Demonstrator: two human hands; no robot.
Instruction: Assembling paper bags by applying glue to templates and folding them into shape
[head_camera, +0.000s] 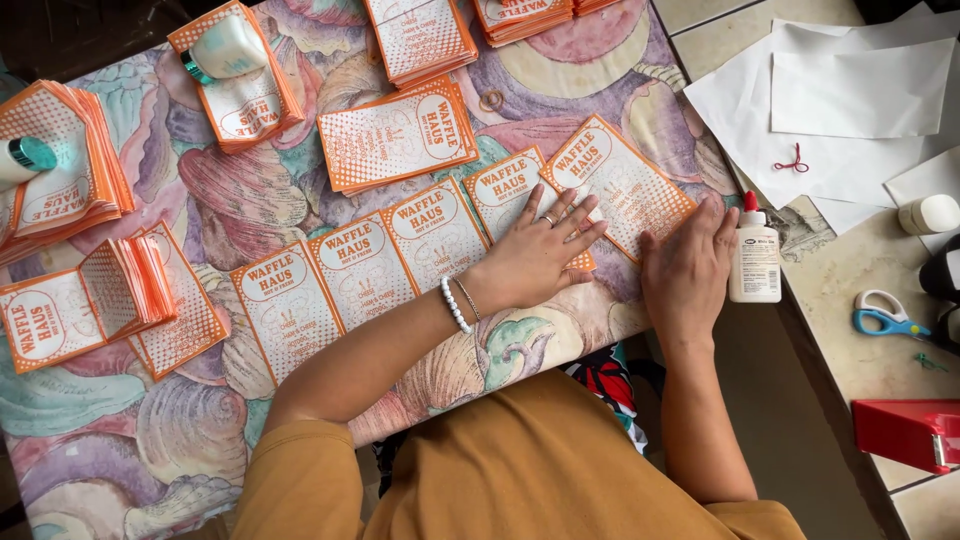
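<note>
On a surface (200, 430) draped in a shell-patterned cloth, seen from the head camera, a person in a mustard shirt presses both hands onto a row of orange-and-white paper sleeves (350, 270) laid edge to edge. At the right end of the row lies the rightmost sleeve (625, 185), tilted. The left hand (535, 255), wearing a ring and a white bead bracelet, lies flat with its fingers (570, 220) spread across the seam between that sleeve and its neighbour. The right hand (688, 265) rests palm down just beside it, fingers together, touching the rightmost sleeve's lower right edge; neither hand pinches anything. A white glue bottle (755, 255) with a red tip stands upright just to the right of the right hand, at the cloth's edge. Stacks of the same sleeves (395, 140) sit farther up the surface and at far left, two of them weighted by pale bottles (225, 48). On the tiled counter to the right lie white paper sheets (850, 95), blue-handled scissors (885, 318) and a red stapler (910, 432).
</note>
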